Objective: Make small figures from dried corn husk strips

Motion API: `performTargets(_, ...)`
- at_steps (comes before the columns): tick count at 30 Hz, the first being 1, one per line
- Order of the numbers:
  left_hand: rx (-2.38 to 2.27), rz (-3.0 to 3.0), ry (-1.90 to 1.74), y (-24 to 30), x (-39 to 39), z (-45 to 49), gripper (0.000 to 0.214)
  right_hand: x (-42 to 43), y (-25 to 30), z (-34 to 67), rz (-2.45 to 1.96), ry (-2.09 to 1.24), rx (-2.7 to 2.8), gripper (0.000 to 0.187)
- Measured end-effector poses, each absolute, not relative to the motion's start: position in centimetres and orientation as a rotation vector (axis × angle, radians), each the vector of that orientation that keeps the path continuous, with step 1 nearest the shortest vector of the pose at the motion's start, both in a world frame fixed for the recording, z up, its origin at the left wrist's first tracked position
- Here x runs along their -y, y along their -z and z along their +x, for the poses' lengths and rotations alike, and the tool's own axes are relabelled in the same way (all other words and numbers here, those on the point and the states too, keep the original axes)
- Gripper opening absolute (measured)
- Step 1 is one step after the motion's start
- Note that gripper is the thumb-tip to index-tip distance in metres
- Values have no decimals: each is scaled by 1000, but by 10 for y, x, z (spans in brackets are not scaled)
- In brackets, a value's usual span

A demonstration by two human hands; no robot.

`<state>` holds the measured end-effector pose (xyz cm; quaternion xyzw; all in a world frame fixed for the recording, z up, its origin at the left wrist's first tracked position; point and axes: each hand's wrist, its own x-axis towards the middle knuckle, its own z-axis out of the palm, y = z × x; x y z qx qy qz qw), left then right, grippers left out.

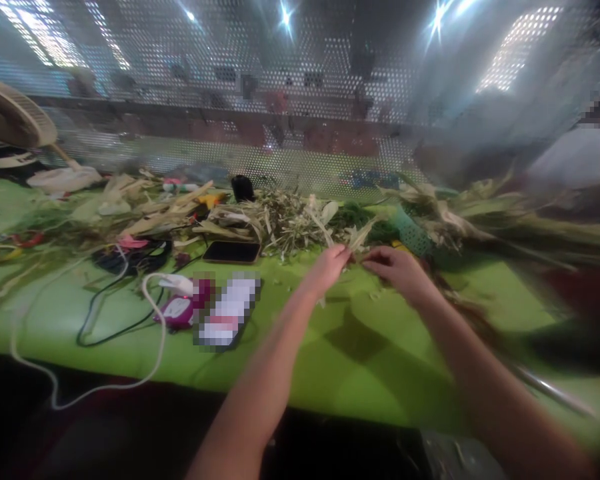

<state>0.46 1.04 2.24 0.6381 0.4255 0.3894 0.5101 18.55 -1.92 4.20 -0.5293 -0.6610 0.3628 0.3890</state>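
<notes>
Over the green table cover (340, 393), my left hand (329, 268) is closed on a pale dried husk strip (363, 233), whose frayed ends stick up past the fingers. My right hand (397, 270) is just to the right, its thumb and fingertips drawn together in a pinch. Whatever it may hold is too small or blurred to name. Right behind both hands lies a heap of pale dried husk pieces and stems (293, 223). Small scraps are scattered on the cover below them.
Left of my arms lie a dark phone (231, 251), a phone with a lit screen (230, 310), a purple power socket (179, 312) and a looping white cable (163, 333). Husk bundles (460, 217) and a green mesh basket (411, 230) stand at right, near another person (573, 157).
</notes>
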Motion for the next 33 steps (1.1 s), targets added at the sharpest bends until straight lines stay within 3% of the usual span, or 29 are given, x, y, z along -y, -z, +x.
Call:
performTargets(6, -1063, 1771, -762, -35, -4, 5, 25, 25, -52, 196, -1357, -177, 1907, 13)
performTargets(15, -1167, 1813, -681, -39, -2, 6, 26, 30, -55, 197, -1523, 143, 2027, 12)
performTargets(18, -1222, 1868, -651, -35, -5, 8, 26, 31, -59, 199, -1506, 136, 2033, 13)
performTargets(24, -1452, 2131, -532, -31, -1, 8, 30, 38, -68, 204, -1553, -381, 2055, 19)
performTargets(29, -1382, 2386, -438, -36, 5, 5, 33, 40, -81, 209, -1349, -198, 2081, 17)
performTargets(33, -978, 2394, -382, -43, 8, 3, 27, 23, -76, 222, -1294, -173, 2014, 19)
